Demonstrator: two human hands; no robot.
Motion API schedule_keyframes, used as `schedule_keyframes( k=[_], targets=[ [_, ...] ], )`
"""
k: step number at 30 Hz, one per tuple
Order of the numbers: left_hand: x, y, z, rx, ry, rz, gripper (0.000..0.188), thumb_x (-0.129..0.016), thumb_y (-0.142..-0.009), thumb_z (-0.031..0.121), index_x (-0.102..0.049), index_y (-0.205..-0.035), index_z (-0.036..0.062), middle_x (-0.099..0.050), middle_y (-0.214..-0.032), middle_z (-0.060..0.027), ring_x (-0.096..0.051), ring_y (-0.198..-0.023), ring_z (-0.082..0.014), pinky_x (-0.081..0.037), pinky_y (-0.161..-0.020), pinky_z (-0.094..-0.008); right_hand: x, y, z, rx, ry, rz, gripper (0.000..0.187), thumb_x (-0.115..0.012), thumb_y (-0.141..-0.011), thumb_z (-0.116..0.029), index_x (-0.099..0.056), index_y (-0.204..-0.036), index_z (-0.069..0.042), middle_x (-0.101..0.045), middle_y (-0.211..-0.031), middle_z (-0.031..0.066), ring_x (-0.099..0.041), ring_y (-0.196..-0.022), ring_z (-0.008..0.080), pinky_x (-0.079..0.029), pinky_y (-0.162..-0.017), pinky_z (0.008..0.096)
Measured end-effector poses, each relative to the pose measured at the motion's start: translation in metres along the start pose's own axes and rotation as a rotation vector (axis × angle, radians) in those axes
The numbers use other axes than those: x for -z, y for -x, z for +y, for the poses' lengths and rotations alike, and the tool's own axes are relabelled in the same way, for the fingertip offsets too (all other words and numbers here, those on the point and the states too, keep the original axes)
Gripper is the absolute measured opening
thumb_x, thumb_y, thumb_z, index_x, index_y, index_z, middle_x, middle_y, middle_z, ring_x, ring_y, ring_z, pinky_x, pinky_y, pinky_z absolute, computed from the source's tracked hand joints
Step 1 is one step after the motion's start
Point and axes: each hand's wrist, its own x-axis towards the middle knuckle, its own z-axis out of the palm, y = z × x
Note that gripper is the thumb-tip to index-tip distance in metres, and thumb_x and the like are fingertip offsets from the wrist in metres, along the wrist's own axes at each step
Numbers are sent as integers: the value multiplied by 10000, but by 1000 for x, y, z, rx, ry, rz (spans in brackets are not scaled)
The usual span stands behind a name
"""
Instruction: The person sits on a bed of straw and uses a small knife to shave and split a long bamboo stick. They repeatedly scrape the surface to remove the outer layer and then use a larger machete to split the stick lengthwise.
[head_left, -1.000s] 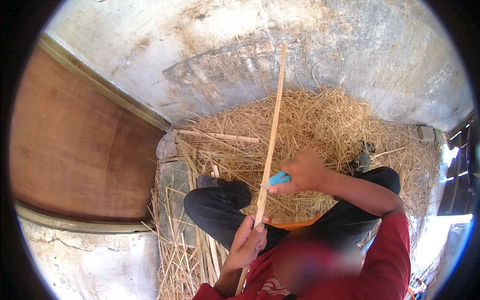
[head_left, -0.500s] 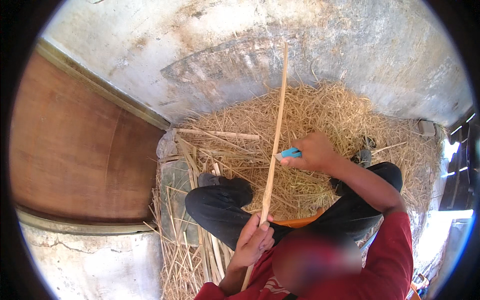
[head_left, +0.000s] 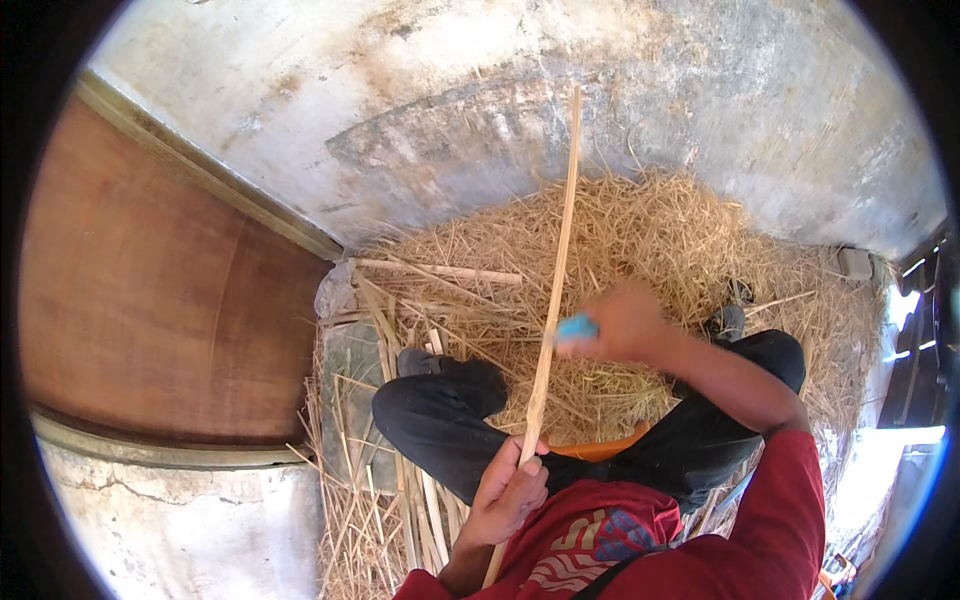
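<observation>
Sliding back down the long bamboo strip [head_left: 553,290], the right hand [head_left: 625,322], blurred and clenched on a blue-handled knife [head_left: 575,327], sits lower than half a second ago, so another shaving stroke seems underway. The left hand [head_left: 508,495] grips the pale, slender, stiff strip near its lower end, over a heap of dry, fibrous shavings [head_left: 640,240] against the rough concrete wall [head_left: 480,90].

Bright daylight, glare at right edge, fisheye rim black, motion-blurred right hand [head_left: 625,322].

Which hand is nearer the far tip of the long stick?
Right. The right hand, holding a blue-handled tool, is midway up the stick; the left hand grips its near end.
</observation>
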Motion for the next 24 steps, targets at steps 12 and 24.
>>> schedule_keyframes(
  k=[12, 24],
  targets=[
    [5, 7, -6, 25, 9, 20, 200, -441, -998, 163, -427, -1153, 38, -313, -607, 55, -258, -489, -40, -247, -479, -211, 1, 0, 6, -139, -51, -106, 731, -469, -773, -774, -655, -634, -80, -562, -503, 122, -593, -470, 320, -462, -477, 442],
    [10, 12, -12, 14, -43, -1, 244, -467, -989, 185, -399, -1168, 32, -332, -626, 49, -284, -499, -46, -260, -478, -213, -20, 7, 6, -212, 5, -26, 666, -497, -798, -728, -665, -639, -104, -537, -492, 102, -563, -460, 281, -458, -472, 404]
  ],
)
